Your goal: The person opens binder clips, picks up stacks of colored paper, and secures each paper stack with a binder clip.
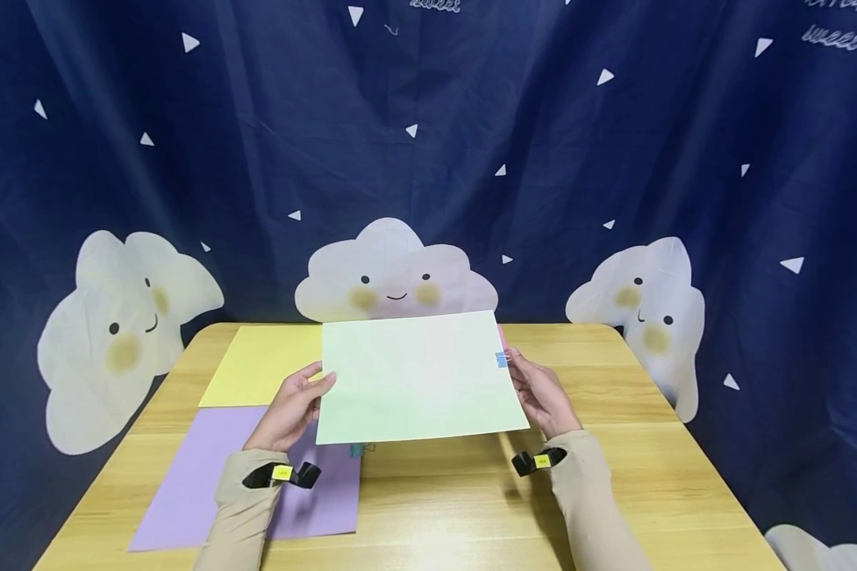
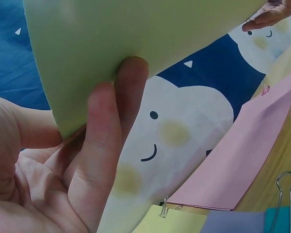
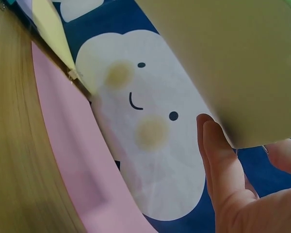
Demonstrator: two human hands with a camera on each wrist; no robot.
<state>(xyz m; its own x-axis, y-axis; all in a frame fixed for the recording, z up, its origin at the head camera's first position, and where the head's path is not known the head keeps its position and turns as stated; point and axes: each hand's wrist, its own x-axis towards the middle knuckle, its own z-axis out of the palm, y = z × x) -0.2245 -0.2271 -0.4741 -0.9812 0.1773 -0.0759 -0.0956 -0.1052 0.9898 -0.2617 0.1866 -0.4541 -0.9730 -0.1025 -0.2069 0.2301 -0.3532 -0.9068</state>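
Observation:
A pale green stack of paper (image 1: 414, 381) is held up over the table, tilted to face me. My left hand (image 1: 293, 406) pinches its left edge, thumb in front and fingers behind, as the left wrist view shows. At the right edge sits a blue binder clip (image 1: 501, 360). My right hand (image 1: 543, 394) has its thumb and fingers at the clip's wire handles, pinching there. Fingertips (image 3: 211, 131) of that hand lie against the paper's back side. Behind the green paper, pink paper (image 2: 237, 150) lies on the table, mostly hidden in the head view.
Yellow paper (image 1: 267, 365) lies at the table's back left, with purple paper (image 1: 193, 484) in front of it. A teal binder clip (image 1: 357, 450) grips the purple paper's right edge. Wooden tabletop (image 1: 636, 476) extends to the right. A dark blue curtain (image 1: 428, 174) hangs behind the table.

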